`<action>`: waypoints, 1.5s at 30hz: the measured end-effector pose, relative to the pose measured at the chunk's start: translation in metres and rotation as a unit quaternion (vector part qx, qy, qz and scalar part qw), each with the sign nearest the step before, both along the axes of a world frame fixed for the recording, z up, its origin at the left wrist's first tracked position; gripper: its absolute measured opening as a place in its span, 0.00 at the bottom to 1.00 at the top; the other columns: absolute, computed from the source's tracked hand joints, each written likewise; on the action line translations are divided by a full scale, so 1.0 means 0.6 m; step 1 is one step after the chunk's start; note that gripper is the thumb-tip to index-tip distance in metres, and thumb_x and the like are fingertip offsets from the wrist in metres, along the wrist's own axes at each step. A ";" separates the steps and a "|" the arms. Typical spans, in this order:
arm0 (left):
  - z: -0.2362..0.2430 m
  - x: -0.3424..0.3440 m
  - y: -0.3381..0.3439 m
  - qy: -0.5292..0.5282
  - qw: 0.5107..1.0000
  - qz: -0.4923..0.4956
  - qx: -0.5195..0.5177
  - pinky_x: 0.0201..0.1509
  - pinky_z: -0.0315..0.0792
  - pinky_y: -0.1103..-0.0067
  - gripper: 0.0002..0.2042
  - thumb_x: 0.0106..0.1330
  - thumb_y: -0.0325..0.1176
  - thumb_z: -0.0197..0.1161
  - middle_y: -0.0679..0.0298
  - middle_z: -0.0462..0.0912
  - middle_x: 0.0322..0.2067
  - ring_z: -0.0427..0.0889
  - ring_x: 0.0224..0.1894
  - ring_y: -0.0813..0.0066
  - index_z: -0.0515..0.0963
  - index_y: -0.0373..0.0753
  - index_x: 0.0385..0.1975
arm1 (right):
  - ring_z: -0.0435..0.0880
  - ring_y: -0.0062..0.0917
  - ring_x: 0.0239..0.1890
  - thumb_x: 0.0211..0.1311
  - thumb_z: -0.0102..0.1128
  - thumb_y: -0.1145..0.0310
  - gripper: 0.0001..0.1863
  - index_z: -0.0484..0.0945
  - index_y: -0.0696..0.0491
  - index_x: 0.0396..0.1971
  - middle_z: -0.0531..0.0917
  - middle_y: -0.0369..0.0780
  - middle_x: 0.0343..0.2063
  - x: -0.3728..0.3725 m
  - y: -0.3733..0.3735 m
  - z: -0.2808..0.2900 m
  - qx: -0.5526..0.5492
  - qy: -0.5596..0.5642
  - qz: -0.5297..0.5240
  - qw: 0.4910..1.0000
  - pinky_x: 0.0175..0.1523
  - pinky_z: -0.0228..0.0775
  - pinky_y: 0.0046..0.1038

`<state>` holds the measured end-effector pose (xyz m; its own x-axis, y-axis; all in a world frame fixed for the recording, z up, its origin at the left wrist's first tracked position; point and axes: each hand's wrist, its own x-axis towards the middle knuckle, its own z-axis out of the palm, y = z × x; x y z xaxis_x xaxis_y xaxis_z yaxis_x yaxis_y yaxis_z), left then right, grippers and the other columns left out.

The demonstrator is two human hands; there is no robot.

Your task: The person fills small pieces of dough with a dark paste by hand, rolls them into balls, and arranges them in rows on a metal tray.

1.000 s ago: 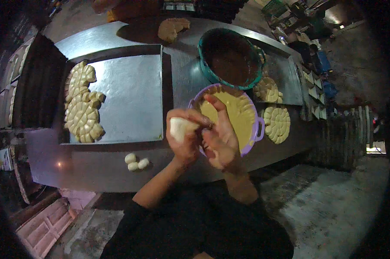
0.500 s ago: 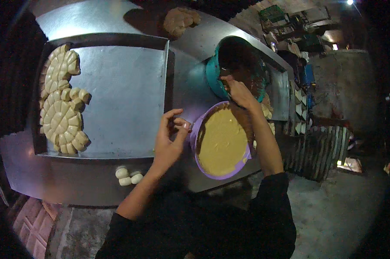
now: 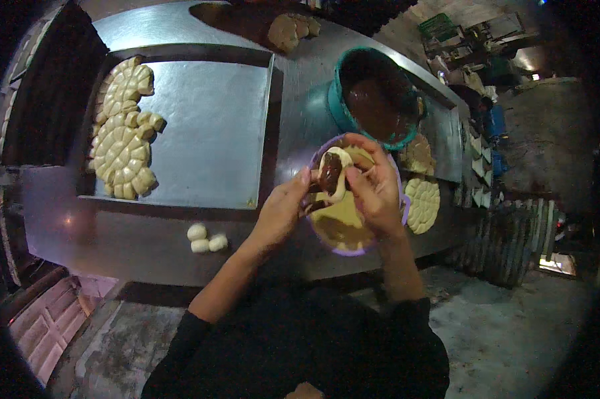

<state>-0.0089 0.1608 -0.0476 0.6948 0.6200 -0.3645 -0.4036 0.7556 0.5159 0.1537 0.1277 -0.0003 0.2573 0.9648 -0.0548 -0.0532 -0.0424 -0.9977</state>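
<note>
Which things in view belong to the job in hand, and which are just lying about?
Likely belonging: brown-filled dough piece, held in left hand and right hand; teal basin; purple basin; three dough balls; baking tray.

Likely just lying about: green crate; pinkish panel.

The basin (image 3: 348, 252) is purple at its rim, and the mixture (image 3: 336, 216) inside it is mustard yellow. Above the basin, the dough piece (image 3: 344, 161) is cream white, with a dark brown filling (image 3: 329, 174). Beyond the basin, the tub (image 3: 337, 101) is teal green. Left of the basin, the tray (image 3: 207, 133) is silver grey, its dough cluster (image 3: 120, 151) pale yellow in a petal-like pattern, and the small dough balls (image 3: 199, 245) are whitish. Around the basin, the worktop (image 3: 298, 126) is grey.
</note>
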 end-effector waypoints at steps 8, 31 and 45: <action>0.057 0.021 -0.125 -0.026 0.984 0.105 -0.141 0.58 0.73 0.76 0.17 0.72 0.38 0.59 0.61 0.80 0.47 0.79 0.50 0.74 0.75 0.30 0.51 | 0.80 0.23 0.49 0.66 0.63 0.66 0.19 0.73 0.59 0.53 0.81 0.39 0.44 0.044 -0.157 -0.030 0.096 0.097 0.066 0.988 0.56 0.73 0.27; 0.113 0.077 -0.379 0.200 0.911 0.147 0.330 0.57 0.72 0.79 0.16 0.63 0.25 0.66 0.59 0.73 0.56 0.77 0.54 0.73 0.80 0.31 0.51 | 0.86 0.32 0.46 0.58 0.68 0.73 0.16 0.81 0.55 0.47 0.80 0.46 0.52 0.101 -0.374 0.003 0.221 -0.175 0.087 0.955 0.50 0.80 0.30; 0.103 0.049 -0.415 0.305 0.880 0.217 0.292 0.35 0.73 0.86 0.14 0.71 0.39 0.61 0.65 0.86 0.29 0.82 0.32 0.84 0.84 0.32 0.39 | 0.83 0.36 0.46 0.49 0.67 0.81 0.20 0.81 0.56 0.46 0.83 0.43 0.42 0.047 -0.392 0.035 0.398 -0.379 0.121 0.826 0.51 0.76 0.33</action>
